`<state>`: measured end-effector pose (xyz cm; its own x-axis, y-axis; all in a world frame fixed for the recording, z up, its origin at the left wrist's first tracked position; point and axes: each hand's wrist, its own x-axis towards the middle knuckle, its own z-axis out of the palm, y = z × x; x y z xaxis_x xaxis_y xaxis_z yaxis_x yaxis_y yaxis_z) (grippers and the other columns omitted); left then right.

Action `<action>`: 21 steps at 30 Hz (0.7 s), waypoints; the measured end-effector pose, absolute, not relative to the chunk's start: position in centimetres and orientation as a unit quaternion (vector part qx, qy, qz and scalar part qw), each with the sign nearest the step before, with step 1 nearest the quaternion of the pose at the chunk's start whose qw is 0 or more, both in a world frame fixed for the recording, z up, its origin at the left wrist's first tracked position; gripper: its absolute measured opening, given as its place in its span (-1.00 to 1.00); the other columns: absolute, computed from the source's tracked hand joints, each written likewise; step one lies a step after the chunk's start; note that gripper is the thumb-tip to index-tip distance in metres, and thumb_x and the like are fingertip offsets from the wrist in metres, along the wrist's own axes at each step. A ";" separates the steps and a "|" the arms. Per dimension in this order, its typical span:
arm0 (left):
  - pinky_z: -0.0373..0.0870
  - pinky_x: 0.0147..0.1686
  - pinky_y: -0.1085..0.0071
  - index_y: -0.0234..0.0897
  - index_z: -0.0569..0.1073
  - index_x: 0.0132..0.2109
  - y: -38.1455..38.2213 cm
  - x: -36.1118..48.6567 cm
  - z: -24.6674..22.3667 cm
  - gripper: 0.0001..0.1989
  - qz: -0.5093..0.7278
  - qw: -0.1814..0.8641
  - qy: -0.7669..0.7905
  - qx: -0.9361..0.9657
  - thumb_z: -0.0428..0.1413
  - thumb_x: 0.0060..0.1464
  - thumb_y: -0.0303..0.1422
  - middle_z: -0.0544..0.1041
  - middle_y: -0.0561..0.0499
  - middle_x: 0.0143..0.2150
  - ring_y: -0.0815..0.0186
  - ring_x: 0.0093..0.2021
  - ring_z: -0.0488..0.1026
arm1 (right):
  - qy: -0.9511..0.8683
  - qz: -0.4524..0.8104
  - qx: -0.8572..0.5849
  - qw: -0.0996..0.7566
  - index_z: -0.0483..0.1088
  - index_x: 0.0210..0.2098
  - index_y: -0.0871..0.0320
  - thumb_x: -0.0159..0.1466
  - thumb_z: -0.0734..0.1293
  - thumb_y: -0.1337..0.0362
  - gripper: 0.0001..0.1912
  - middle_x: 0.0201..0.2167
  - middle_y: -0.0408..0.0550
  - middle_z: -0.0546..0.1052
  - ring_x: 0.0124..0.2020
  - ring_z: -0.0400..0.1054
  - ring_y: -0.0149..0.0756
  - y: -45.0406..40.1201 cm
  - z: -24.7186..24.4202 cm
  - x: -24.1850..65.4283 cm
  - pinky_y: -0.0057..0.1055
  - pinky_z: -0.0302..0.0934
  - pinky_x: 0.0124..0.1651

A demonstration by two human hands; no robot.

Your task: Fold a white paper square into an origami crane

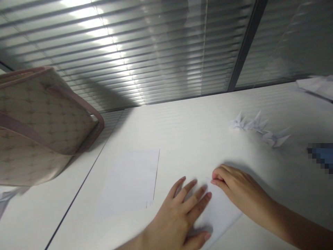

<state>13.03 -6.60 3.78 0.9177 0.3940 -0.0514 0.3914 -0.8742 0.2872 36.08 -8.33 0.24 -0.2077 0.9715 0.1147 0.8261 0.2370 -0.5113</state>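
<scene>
Pressing your spread left hand (pixel 177 215) against the edge of a folded white sheet (pixel 222 213), you hold its lower side down, the fingers open and flat, the thumb reaching under toward 5 o'clock. Your right hand (pixel 241 194) comes in from 3 o'clock, its fingertips (pixel 217 177) closed in a pinch on the sheet's upper corner (whether the thumb sits under that corner is hidden).

Taking the top of the view as 12, the folded sheet lies at about 5 o'clock on a white table (pixel 182 135). So far, three finished-looking folded paper birds (pixel 260 126) sit in a loose row near 2 o'clock. A flat sheet of white paper (pixel 130 182) lies unfolded near 7 o'clock, just left of your hands, and the sheet under your hands is partly folded.

A beige patterned bag with pink trim (pixel 44 128) stands at 9 o'clock, loose white papers (pixel 316 86) lie at the far edge near 2 o'clock, and a blurred blue object (pixel 321 156) sits at 3 o'clock. Slatted window blinds (pixel 104 52) fill the background.
</scene>
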 end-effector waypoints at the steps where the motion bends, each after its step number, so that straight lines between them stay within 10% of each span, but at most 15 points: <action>1: -0.04 0.30 -0.14 -0.26 0.07 0.37 -6.6 13.0 3.8 -0.28 0.008 0.147 0.203 0.968 0.10 0.16 -0.15 0.20 -0.06 0.35 -0.05 0.32 0.14 | -0.758 0.173 -0.593 0.211 0.33 -0.39 0.07 0.28 0.27 0.42 -0.86 -0.44 -0.18 0.51 -0.40 0.45 -0.30 -8.3 0.2 36.1 -0.39 0.22 -0.33; 21: -0.04 0.32 -0.03 -0.22 0.00 0.39 -6.6 13.8 3.2 -0.22 0.026 0.183 0.226 0.956 0.11 0.15 -0.10 0.25 -0.01 0.33 0.00 0.31 0.15 | -0.766 0.175 -0.579 0.218 0.32 -0.38 0.07 0.30 0.23 0.39 -0.86 -0.45 -0.16 0.50 -0.40 0.44 -0.31 -8.3 -0.2 36.4 -0.39 0.23 -0.33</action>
<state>13.78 -6.58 3.19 0.8965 0.4419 -0.0320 0.4225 -0.8310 0.3618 36.45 -8.32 -0.21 -0.2353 0.9631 0.1310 0.8110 0.2688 -0.5197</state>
